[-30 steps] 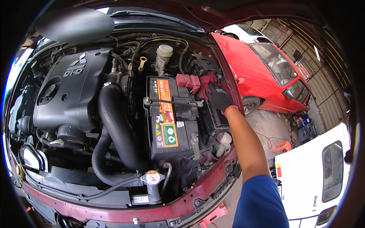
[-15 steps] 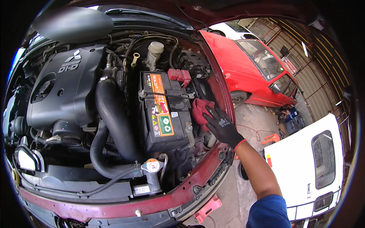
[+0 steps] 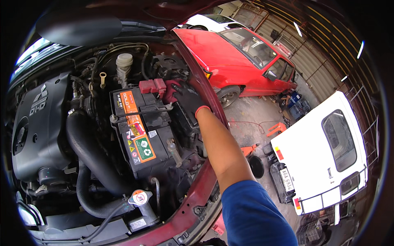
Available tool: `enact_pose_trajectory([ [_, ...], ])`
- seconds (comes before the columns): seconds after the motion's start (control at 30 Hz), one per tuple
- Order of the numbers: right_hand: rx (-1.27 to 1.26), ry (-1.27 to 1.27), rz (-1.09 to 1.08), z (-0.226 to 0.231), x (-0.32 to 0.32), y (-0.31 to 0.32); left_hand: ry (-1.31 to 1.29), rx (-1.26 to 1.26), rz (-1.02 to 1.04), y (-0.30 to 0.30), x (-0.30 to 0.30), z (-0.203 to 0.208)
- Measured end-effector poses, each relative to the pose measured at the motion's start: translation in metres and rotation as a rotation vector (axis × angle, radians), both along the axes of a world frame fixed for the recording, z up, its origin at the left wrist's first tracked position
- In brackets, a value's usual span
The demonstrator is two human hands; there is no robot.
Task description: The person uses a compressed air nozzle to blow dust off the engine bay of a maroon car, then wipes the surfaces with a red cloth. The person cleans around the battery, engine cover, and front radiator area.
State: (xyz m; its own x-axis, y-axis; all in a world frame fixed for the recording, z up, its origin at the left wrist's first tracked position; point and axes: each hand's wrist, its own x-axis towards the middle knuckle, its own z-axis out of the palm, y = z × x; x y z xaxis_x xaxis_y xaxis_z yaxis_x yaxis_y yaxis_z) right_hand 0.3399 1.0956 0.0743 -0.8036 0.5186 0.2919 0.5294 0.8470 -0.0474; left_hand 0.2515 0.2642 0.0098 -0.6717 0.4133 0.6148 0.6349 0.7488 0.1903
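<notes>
My right hand (image 3: 188,99), in a black glove with a red cuff, reaches to the far right side of the engine bay. It holds a red cloth (image 3: 169,95), mostly hidden under the fingers, against the parts beside the battery's red terminal cover (image 3: 152,86). The car battery (image 3: 162,143) is black with an orange and green label, and a metal hold-down bar crosses its top. Under my wrist lies a black box-shaped part (image 3: 182,119). My left hand is out of the picture.
Left of the battery run a thick black hose (image 3: 92,143) and the engine cover (image 3: 43,127). A radiator cap (image 3: 140,198) stands near the front. The dark red fender edge (image 3: 205,88) borders the bay. Beyond stand a red car (image 3: 234,53) and a white vehicle (image 3: 312,160).
My right hand and the red cloth have moved away from me, from beside the battery's middle to near the red terminal cover. The view has shifted to the right.
</notes>
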Motion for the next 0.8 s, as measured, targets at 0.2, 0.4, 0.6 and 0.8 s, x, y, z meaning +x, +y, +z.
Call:
enact_pose_trajectory([
  [0.2,0.038,0.097,-0.449,-0.012,0.062,-0.089,-0.443,0.534,0.211,0.008,0.012,0.003],
  [0.4,0.111,0.145,-0.184,0.033,0.092,-0.165,-0.295,0.364,0.215,-0.010,0.008,-0.008],
  [0.6,-0.074,0.010,0.323,0.033,0.028,-0.227,-0.396,0.323,0.282,-0.018,0.011,-0.013],
  [0.8,0.131,-0.181,0.384,0.031,-0.023,-0.242,-0.408,0.379,0.276,-0.006,0.017,0.001],
])
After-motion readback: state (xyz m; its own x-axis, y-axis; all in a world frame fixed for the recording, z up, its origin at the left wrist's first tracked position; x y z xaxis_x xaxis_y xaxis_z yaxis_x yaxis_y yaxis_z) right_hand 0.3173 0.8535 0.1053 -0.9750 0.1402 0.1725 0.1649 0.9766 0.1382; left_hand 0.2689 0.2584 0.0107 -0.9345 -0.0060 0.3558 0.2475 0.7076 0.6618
